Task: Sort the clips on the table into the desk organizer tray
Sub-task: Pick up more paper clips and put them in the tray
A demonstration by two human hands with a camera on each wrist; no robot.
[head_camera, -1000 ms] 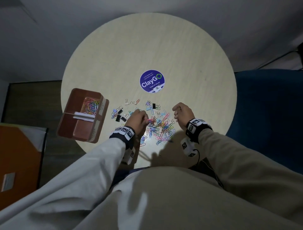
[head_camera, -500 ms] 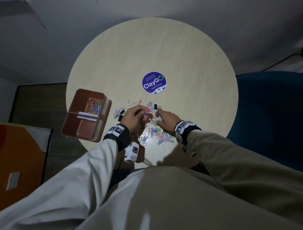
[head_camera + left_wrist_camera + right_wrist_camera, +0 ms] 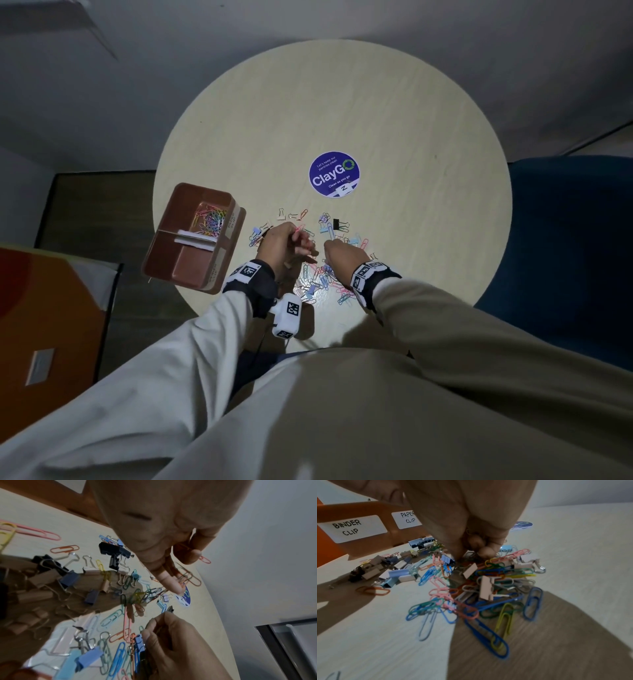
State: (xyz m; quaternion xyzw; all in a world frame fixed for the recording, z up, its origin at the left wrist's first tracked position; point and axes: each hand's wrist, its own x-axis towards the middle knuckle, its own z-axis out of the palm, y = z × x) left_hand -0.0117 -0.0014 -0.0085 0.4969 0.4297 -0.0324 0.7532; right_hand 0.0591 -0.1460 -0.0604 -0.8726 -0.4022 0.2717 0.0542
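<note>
A heap of coloured paper clips and binder clips (image 3: 322, 277) lies on the round table (image 3: 342, 102) near its front edge. My left hand (image 3: 291, 238) hovers over the heap's left part and pinches several paper clips (image 3: 188, 578) between thumb and fingers. Just to its right, my right hand (image 3: 334, 246) reaches down into the heap (image 3: 488, 577) with curled fingers (image 3: 485, 553) closed round clips. The brown organizer tray (image 3: 219, 270) overhangs the table's left edge. Its far compartment holds coloured paper clips (image 3: 209, 219). Labels read BINDER CLIP (image 3: 349, 527) and PAPER CLIP (image 3: 407, 518).
A round blue ClayGo sticker (image 3: 334, 174) marks the table's middle. A few stray clips (image 3: 298, 214) and a black binder clip (image 3: 337, 223) lie beyond the hands. A blue chair (image 3: 565, 240) stands to the right, an orange panel (image 3: 44, 325) at lower left.
My right hand has swung left from beside the heap and come down into it next to the left hand. The left hand has risen a little with its clips.
</note>
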